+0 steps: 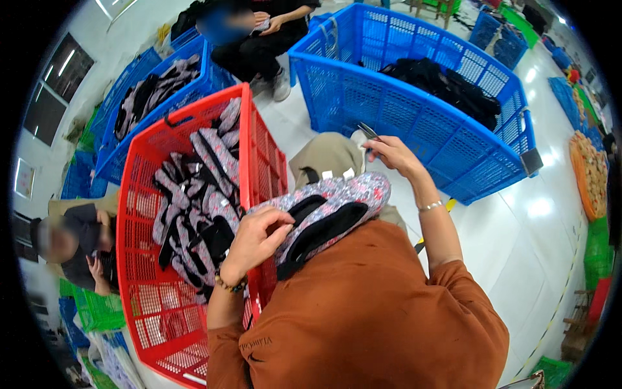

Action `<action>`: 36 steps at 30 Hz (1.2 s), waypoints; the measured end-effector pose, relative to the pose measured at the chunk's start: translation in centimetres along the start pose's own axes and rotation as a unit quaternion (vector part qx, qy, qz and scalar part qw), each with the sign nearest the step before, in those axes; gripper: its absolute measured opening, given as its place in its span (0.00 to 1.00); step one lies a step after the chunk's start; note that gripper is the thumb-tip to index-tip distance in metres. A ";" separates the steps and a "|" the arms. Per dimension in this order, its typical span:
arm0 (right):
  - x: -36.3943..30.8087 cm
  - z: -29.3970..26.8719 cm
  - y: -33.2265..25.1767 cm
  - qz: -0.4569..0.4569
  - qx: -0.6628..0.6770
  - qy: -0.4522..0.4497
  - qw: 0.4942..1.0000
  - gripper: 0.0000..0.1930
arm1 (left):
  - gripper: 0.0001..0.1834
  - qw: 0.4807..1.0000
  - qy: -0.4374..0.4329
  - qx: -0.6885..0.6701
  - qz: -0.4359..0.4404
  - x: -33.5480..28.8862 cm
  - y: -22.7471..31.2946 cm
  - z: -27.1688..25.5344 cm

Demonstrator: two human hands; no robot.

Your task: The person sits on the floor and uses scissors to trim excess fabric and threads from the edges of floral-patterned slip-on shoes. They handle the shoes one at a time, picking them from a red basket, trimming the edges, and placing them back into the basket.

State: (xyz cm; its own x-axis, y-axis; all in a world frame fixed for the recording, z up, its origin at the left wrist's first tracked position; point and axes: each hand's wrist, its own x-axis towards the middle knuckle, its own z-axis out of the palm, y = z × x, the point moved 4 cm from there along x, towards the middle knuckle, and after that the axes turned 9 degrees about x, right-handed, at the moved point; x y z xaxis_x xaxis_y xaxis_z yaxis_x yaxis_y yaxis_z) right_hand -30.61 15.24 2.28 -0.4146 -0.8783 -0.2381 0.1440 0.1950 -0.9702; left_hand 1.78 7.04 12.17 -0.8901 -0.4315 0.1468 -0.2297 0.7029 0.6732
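Note:
A pair of floral slippers (363, 192), grey with pink and red print and black lining, rests across my lap. My left hand (259, 238) lies over their near left side, thumb and forefinger closed at the edge of a black opening. In my right hand (394, 155), raised beyond the slippers' far right end, is a small pair of metal thread snips (368, 131), with blades pointing up and away. The snips are apart from the slippers. Small white tags (338, 174) show at the slippers' far edge.
Against my left side stands a red crate (137, 259) holding several similar slippers. A large blue crate (395, 97) with black items is ahead to the right. Another blue crate (210, 68) stands behind the red one. Two people sit nearby, ahead and at left.

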 end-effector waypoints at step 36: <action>-10.1 15.0 -14.6 -0.599 -0.351 -0.187 0.695 0.15 | 0.59 0.828 -0.238 -0.508 -0.002 -3.3 -5.7 -1.8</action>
State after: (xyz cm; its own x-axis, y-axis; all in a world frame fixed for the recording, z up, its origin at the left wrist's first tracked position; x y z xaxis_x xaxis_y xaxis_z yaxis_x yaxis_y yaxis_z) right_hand -15.00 14.74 19.54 0.4223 -0.6196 0.6616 -0.6319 -0.7245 -0.2752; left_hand 6.70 3.42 9.10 -0.9999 0.0099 0.0039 0.0014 -0.2396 0.9709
